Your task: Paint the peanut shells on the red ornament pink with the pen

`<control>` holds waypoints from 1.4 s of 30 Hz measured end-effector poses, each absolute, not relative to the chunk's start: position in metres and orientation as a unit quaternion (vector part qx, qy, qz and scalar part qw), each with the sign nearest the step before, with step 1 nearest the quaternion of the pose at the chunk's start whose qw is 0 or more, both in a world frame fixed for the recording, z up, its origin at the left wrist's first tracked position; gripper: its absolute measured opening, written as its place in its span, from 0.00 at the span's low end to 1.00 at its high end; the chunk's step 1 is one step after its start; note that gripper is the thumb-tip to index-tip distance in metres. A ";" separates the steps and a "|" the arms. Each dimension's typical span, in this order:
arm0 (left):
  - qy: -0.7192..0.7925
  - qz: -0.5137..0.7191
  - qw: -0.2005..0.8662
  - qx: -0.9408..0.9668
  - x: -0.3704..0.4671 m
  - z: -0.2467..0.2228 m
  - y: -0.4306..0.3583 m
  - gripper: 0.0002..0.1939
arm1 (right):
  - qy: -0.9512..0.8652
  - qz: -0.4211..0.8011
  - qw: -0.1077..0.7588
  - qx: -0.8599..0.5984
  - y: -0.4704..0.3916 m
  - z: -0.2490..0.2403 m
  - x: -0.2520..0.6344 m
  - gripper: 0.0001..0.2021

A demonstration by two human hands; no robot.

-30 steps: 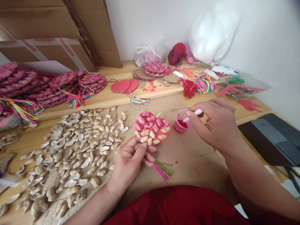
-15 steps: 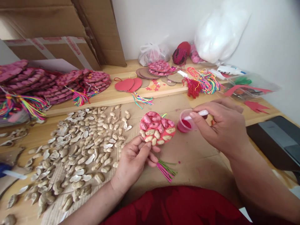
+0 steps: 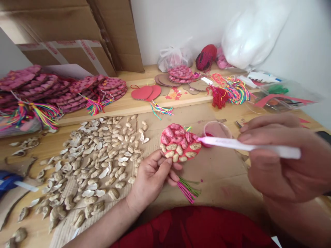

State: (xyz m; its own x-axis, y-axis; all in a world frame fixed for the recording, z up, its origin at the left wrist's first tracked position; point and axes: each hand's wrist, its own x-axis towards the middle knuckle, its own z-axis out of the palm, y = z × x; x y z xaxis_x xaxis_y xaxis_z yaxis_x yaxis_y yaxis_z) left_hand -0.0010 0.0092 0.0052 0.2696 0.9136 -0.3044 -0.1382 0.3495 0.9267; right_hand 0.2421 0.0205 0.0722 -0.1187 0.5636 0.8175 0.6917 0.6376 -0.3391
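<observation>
Pinched between the fingers of my left hand (image 3: 153, 177) is a red disc (image 3: 181, 143) covered with peanut shells, pink in the upper part and plain tan in the lower part. A pink and green tassel (image 3: 189, 190) hangs below it. My right hand (image 3: 287, 155) grips a white brush (image 3: 243, 144), whose pink tip is at the disc's right edge, beside a pink shell. Just behind the brush tip stands a clear cup (image 3: 217, 130) with pink liquid.
Loose peanut shells (image 3: 98, 155) spread over cardboard on the left. Stacks of pink shell discs (image 3: 77, 91) with tassels line the raised shelf. Two red discs (image 3: 146, 93), colourful threads (image 3: 236, 90) and a plastic box (image 3: 292, 94) stand behind. A blue tool (image 3: 10, 182) lies far left.
My right hand has moved toward the camera, and the brush has come out of the cup to the edge of the disc. My left hand still holds the disc. The view has shifted slightly.
</observation>
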 end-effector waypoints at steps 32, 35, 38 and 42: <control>0.465 0.405 0.660 0.429 0.005 0.005 0.006 0.14 | -0.798 -0.056 0.443 -0.406 0.017 0.064 0.229 0.07; 0.464 0.404 0.661 0.429 0.005 0.005 0.006 0.14 | -0.808 -0.048 0.442 -0.388 0.016 0.067 0.227 0.07; 0.463 0.404 0.663 0.428 0.004 0.005 0.006 0.14 | -0.807 -0.046 0.444 -0.387 0.016 0.068 0.225 0.08; 0.461 0.406 0.665 0.425 0.005 0.005 0.007 0.13 | -0.795 -0.063 0.449 -0.403 0.016 0.064 0.227 0.07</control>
State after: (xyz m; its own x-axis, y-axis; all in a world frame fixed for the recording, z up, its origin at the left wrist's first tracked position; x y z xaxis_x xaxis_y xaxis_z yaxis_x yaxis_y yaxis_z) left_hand 0.0048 0.0071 0.0051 0.2458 0.9316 -0.2678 -0.1493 0.3093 0.9392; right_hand 0.2266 0.0160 0.0643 -0.2721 0.5846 0.7644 0.6974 0.6671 -0.2620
